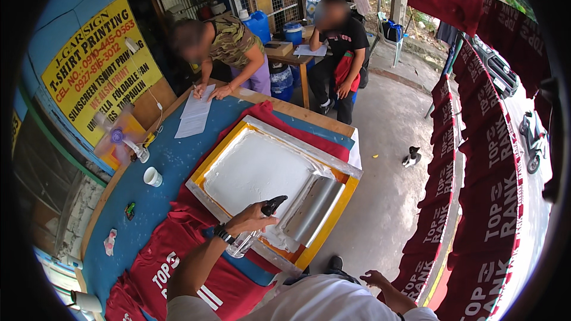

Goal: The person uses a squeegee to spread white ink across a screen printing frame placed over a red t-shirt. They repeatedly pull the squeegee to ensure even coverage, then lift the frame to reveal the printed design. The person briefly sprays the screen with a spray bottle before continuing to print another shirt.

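Left hand grips spray bottle below its nozzle, likely for control over silkscreen frame; right hand loose, seemingly empty.

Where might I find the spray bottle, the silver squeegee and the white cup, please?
Spray bottle [240, 245], head view, on its clear body.
Silver squeegee [315, 211], head view, middle of its broad face.
White cup [156, 179], head view, on its side.
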Demonstrator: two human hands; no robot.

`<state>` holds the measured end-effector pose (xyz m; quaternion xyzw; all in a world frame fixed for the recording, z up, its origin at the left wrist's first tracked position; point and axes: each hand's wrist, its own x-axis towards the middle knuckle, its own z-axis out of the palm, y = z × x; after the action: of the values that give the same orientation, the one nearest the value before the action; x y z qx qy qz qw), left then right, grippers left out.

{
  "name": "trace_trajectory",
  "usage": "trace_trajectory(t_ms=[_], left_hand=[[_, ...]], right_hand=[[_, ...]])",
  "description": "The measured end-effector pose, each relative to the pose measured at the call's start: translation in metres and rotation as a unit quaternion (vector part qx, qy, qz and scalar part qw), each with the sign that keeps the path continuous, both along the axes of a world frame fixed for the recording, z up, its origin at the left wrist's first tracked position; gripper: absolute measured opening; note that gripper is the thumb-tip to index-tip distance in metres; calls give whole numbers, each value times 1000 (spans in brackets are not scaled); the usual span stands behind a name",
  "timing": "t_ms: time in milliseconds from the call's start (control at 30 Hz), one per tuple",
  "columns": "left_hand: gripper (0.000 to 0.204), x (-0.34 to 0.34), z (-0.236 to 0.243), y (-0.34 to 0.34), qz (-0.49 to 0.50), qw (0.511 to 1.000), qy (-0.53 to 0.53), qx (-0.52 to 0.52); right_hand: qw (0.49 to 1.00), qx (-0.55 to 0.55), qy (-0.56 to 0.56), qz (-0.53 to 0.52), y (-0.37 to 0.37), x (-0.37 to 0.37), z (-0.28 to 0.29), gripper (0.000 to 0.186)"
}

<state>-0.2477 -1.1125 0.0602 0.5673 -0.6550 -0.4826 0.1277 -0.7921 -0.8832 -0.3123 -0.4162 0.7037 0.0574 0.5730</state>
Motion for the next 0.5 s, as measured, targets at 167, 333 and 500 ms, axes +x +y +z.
trace_trajectory(t_ms=[167,333,500], left_hand=[[41,20,6,52,29,997,60,29],[45,31,-12,104,77,996,49,23],[47,29,-34,138,213,971,104,17]], right_hand=[[1000,-14,1,22,-7,-4,-4,82],[998,-21,41,53,-8,-5,-4,83],[995,2,52,89,-15,-7,-8,83]])
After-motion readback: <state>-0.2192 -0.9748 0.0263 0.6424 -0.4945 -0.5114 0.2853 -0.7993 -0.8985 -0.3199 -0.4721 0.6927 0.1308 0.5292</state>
